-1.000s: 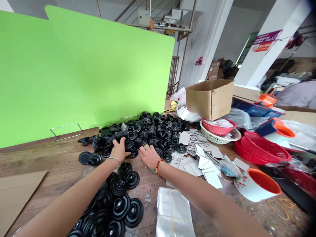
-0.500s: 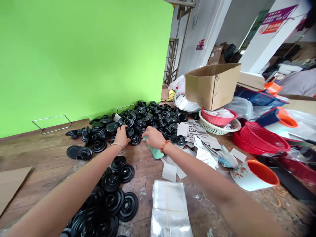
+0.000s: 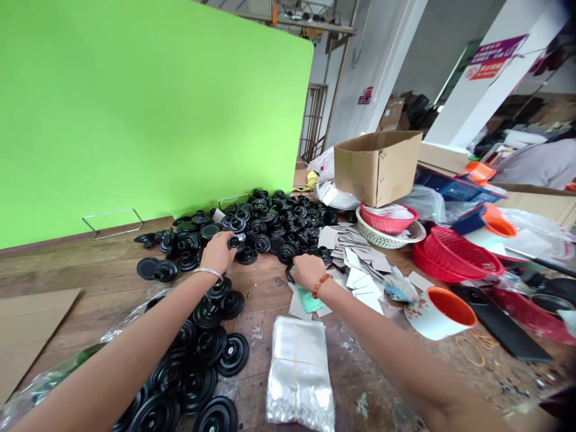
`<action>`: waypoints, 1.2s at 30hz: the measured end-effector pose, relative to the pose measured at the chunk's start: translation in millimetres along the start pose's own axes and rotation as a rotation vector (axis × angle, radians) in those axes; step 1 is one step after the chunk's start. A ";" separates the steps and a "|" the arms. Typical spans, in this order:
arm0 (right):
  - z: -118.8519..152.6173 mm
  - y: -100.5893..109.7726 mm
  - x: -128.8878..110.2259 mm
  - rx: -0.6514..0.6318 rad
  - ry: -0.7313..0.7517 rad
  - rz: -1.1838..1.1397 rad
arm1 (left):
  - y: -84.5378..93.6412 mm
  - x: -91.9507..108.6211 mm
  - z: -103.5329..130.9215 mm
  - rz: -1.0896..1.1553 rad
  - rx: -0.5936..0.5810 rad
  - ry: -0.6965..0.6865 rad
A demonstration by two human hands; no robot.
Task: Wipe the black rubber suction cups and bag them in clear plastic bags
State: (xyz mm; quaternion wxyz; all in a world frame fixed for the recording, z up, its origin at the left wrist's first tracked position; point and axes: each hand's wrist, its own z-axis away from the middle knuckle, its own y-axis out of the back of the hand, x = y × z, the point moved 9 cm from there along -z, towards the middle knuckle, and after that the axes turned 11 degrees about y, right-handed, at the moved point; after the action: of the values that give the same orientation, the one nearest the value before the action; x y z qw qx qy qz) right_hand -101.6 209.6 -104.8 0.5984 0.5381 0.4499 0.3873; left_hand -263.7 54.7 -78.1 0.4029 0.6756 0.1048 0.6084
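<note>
My left hand (image 3: 218, 252) is closed round a black round flanged part (image 3: 236, 241) at the front edge of a large pile of such black parts (image 3: 270, 216). In front of the pile, my right hand (image 3: 307, 272) is closed on a green cloth (image 3: 309, 301) that hangs beneath it. Another black disc-shaped part (image 3: 289, 273) shows at the right hand's fingertips, partly hidden by them. Closer to me, beside my left forearm, lies a second group of black discs (image 3: 209, 345), some stacked on each other.
A banded stack of clear plastic bags (image 3: 299, 366) lies in front of me. White cards (image 3: 355, 252) spread right of the pile, near baskets (image 3: 391, 237), a cardboard box (image 3: 375, 168) and a white-and-orange cup (image 3: 438, 315). A green panel (image 3: 148, 108) stands behind; flat cardboard (image 3: 36, 324) lies left.
My right hand has moved right and nearer to me with the green cloth, and a black part now shows at its fingers. My left hand stays by the pile's edge. The view has shifted slightly.
</note>
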 end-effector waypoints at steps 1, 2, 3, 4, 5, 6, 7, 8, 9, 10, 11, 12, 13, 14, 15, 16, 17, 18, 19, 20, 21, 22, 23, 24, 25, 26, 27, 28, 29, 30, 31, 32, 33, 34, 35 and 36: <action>7.1 5.1 -3.3 0.012 0.013 -0.010 | -2.5 2.8 14.3 0.064 -0.037 0.012; 15.5 11.8 -7.6 0.024 0.034 -0.018 | -8.2 4.9 31.0 0.131 -0.094 0.029; 24.9 19.4 -14.2 0.040 0.075 -0.041 | -16.5 6.3 50.0 0.205 -0.165 0.047; 35.2 26.9 -23.2 0.060 0.139 -0.093 | -26.7 6.8 70.6 0.285 -0.249 0.068; 46.6 33.9 -34.2 0.080 0.226 -0.177 | -37.7 6.5 92.2 0.371 -0.338 0.090; 58.8 39.7 -46.1 0.094 0.323 -0.291 | -48.5 5.2 113.8 0.456 -0.424 0.115; 71.3 44.4 -56.3 0.104 0.407 -0.424 | -57.5 3.1 134.0 0.538 -0.494 0.138; 82.9 48.4 -62.4 0.124 0.448 -0.562 | -63.2 -1.1 151.3 0.616 -0.526 0.168; 92.5 51.7 -62.7 0.170 0.426 -0.683 | -67.1 -6.0 166.1 0.693 -0.537 0.196; 100.9 53.6 -58.5 0.239 0.352 -0.777 | -69.5 -11.3 178.5 0.761 -0.532 0.222; 109.3 53.9 -54.0 0.316 0.268 -0.852 | -70.7 -16.4 188.9 0.824 -0.515 0.243; 117.6 52.9 -53.6 0.380 0.216 -0.910 | -71.2 -20.8 197.9 0.881 -0.492 0.259; 124.7 51.2 -60.0 0.413 0.225 -0.948 | -71.2 -24.1 205.8 0.930 -0.468 0.267; 130.1 48.7 -72.9 0.408 0.294 -0.965 | -70.4 -26.4 213.0 0.972 -0.444 0.270; 134.2 45.3 -87.9 0.385 0.384 -0.969 | -68.9 -27.9 219.5 1.002 -0.419 0.269; 136.8 40.9 -99.5 0.371 0.445 -0.975 | -66.8 -28.7 225.6 1.023 -0.399 0.268; 136.8 35.1 -103.9 0.377 0.437 -1.001 | -64.4 -28.8 231.5 1.037 -0.388 0.269; 134.1 26.2 -102.4 0.379 0.366 -1.064 | -61.7 -27.9 237.1 1.044 -0.389 0.268; 130.0 13.4 -98.3 0.358 0.252 -1.171 | -58.7 -26.0 242.1 1.047 -0.398 0.262; 126.6 -2.2 -95.5 0.310 0.127 -1.312 | -54.4 -23.8 245.9 1.045 -0.400 0.248; 124.9 -18.3 -97.1 0.239 0.018 -1.469 | -48.8 -21.9 248.1 1.038 -0.386 0.229; 125.3 -32.5 -104.0 0.151 -0.065 -1.629 | -42.2 -21.1 248.6 1.021 -0.354 0.210; 127.5 -43.1 -114.3 0.066 -0.124 -1.785 | -35.1 -22.1 247.2 0.999 -0.299 0.198; 130.9 -49.8 -125.9 -0.003 -0.167 -1.932 | -27.9 -25.1 244.3 0.981 -0.230 0.198; 134.9 -53.7 -137.0 -0.054 -0.206 -2.056 | -21.7 -30.0 240.4 0.972 -0.160 0.214; 138.7 -55.8 -146.6 -0.093 -0.240 -2.146 | -17.0 -35.9 235.9 0.973 -0.102 0.239; 141.5 -56.6 -153.4 -0.114 -0.267 -2.195 | -13.8 -42.2 231.1 0.986 -0.060 0.267; 142.1 -55.2 -156.2 -0.103 -0.269 -2.198 | -11.3 -48.0 225.9 0.997 -0.037 0.290; 139.9 -51.3 -155.0 -0.064 -0.237 -2.157 | -9.0 -53.2 220.5 1.005 -0.032 0.303; 135.4 -45.5 -151.2 -0.021 -0.175 -2.075 | -5.7 -58.5 215.0 1.003 -0.034 0.311; 128.9 -38.7 -145.2 0.019 -0.100 -1.953 | 0.0 -64.9 209.4 0.991 -0.025 0.316; 120.7 -31.5 -137.5 0.045 -0.019 -1.786 | 8.6 -73.0 203.8 0.969 -0.001 0.320; 110.7 -24.5 -127.2 0.067 0.048 -1.548 | 20.2 -84.8 198.5 0.934 0.054 0.342; 99.2 -18.1 -114.0 0.087 0.086 -1.265 | 35.7 -96.7 193.1 0.883 0.133 0.343; 86.3 -12.0 -98.8 0.106 0.095 -0.975 | 51.3 -106.4 187.2 0.798 0.195 0.319; 72.5 -3.7 -82.7 0.142 0.093 -0.650 | 65.1 -114.8 180.7 0.677 0.237 0.294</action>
State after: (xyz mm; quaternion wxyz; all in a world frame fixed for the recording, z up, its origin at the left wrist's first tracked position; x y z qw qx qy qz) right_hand -56.9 109.4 -97.2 0.6303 0.3887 0.6506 0.1682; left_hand -149.9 -135.7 -107.2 0.0792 0.6195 0.0019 0.7810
